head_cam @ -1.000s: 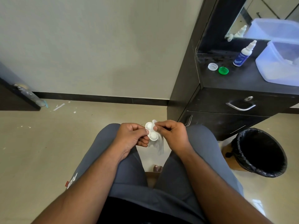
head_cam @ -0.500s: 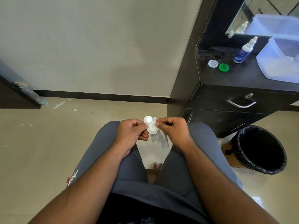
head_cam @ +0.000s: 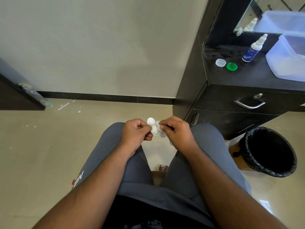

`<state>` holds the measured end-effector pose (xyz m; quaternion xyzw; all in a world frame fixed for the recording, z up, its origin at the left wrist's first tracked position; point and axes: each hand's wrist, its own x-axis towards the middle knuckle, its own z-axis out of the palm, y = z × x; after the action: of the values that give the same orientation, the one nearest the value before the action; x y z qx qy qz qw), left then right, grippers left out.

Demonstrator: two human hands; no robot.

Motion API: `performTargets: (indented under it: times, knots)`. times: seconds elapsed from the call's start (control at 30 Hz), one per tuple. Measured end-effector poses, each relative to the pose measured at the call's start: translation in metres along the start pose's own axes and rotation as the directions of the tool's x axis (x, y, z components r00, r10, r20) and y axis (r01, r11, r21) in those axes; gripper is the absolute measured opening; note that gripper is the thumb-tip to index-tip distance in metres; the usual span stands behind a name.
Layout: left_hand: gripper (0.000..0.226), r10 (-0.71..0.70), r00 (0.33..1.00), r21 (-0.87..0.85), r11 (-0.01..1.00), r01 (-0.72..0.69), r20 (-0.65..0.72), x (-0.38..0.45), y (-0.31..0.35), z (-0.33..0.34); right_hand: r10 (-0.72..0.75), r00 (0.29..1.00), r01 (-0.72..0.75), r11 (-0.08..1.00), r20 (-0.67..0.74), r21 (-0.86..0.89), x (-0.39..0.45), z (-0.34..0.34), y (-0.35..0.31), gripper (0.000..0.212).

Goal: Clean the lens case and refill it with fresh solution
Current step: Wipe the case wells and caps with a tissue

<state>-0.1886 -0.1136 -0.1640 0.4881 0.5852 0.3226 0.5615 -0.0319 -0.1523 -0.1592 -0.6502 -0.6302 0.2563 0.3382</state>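
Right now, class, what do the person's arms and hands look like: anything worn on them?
Both forearms are bare to the frame's bottom edge: no sleeves in view. The left hand and right hand wear no gloves; no watch, bracelet or ring shows.

The lens case sits between the left hand and the right hand, touching both, with a tissue against it on the right hand's side. Up and to the right of the right hand stands a cabinet; on its top lie two caps just beside each other, a solution bottle behind them and a tub further right. A bin stands on the floor right of the right hand, below the cabinet's drawers.
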Motion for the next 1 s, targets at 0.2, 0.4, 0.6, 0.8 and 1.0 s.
performTargets:
  times: [0.2,0.4,0.6,0.8,1.0]
  knots:
    - [0.010,0.002,0.999,0.026,1.000,-0.004,0.045,0.0001,-0.0004,-0.0007,-0.158,0.971,0.203,0.940,0.178,-0.274,0.0004,0.0066,-0.0037,0.026]
    - [0.012,-0.008,1.000,0.027,1.000,0.007,0.030,-0.0005,0.0001,-0.0012,-0.117,0.982,0.160,0.936,0.150,-0.314,-0.0008,0.0031,-0.0059,0.026]
    - [0.011,-0.031,0.999,0.007,0.999,0.031,0.042,-0.0018,0.0021,-0.0029,-0.143,0.976,0.196,0.908,0.164,-0.370,-0.0020,0.0097,-0.0046,0.029]
    - [0.012,-0.084,0.995,-0.021,0.996,0.085,0.052,-0.0020,0.0031,-0.0032,-0.187,0.968,0.232,0.924,0.169,-0.305,-0.0045,0.0081,-0.0064,0.026]
    - [0.017,-0.111,0.993,0.029,0.994,0.109,0.050,-0.0037,0.0038,-0.0027,-0.209,0.947,0.267,0.934,0.243,-0.239,-0.0030,0.0084,-0.0045,0.023]
